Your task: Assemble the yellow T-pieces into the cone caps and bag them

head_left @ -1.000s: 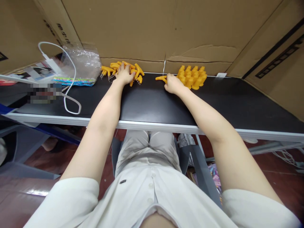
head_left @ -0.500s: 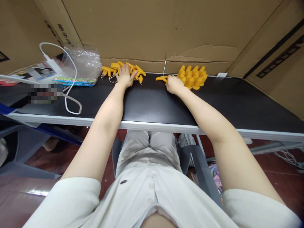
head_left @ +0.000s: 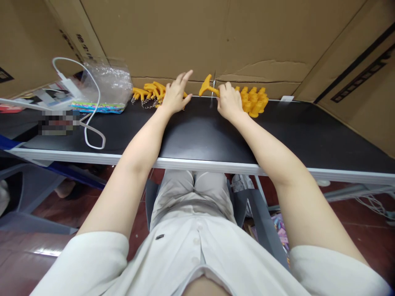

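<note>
My right hand is closed on an orange T-shaped plastic piece and holds it raised above the black tabletop, just left of a tidy cluster of upright orange pieces. My left hand hovers with fingers spread and holds nothing. It is beside a loose pile of orange pieces with small metal chains, and its fingertips reach toward the raised piece.
A clear plastic bag lies on a colourful packet at the back left. A white charger and looping cable trail over the table's left part. Cardboard walls close off the back and right side.
My right hand has lifted the orange piece off the table. My left hand has risen from the loose pile and moved right, toward the held piece, fingers opening.
</note>
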`<state>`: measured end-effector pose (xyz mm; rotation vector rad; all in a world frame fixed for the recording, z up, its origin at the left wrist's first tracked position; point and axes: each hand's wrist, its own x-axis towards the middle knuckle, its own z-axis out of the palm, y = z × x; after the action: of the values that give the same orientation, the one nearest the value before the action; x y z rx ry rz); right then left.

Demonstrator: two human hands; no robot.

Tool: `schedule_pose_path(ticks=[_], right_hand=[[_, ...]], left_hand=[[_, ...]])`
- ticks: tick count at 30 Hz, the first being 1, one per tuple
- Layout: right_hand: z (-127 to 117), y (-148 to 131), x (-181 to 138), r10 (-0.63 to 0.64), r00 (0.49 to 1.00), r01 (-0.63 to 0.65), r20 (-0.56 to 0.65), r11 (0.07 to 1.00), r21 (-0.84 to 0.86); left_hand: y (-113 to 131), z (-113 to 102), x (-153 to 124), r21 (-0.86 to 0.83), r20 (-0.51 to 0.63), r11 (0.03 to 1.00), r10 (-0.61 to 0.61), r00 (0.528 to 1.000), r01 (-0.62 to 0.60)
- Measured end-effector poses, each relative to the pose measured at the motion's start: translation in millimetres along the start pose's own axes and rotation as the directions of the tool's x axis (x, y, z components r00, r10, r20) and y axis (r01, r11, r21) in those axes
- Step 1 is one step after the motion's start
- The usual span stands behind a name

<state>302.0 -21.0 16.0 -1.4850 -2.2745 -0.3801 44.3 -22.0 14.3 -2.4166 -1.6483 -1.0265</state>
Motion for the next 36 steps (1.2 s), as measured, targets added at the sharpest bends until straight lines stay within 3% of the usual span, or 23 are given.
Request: schedule_pose_path(ticks=[3,7,12,19,25,36], right_hand=[[-8.5,-5.6,-3.2,-0.074,0.996,0.074,0.045,0.997,-0.006],[-15.1,-13.9,-7.3,-0.179,0.979,0.179,0.093,0.984,0.015],[-19.4,-24.1,-11.3,-0.184,0.976,0.180,0.118,0.983,0.042],[-16.0,-27.1,-12.1,-0.169,0.972,0.162,0.165,0.985,0.050],[-22.6,-25.9,-11.7,-0.138,0.986,0.137,0.098,0.990,0.018],[7.9,-6.1,-2.6,-0.253,0.966,0.246,0.061,0.964,0.101]], left_hand=[[11.0,4.9,2.9,0.041,0.080,0.995,0.087,0.993,-0.090],[17.2,7.9,4.4,0.062,0.106,0.990,0.119,0.987,-0.126],[20.9,3.6,4.4,0.079,0.099,0.994,0.070,0.993,-0.078],[14.4,9.3,7.3,0.077,0.048,0.989,0.125,0.991,-0.129],[15.5,12.6,7.8,0.031,0.033,0.993,0.114,0.993,-0.115],[18.2,6.1,5.3,0.096,0.069,0.989,0.110,0.992,-0.116]])
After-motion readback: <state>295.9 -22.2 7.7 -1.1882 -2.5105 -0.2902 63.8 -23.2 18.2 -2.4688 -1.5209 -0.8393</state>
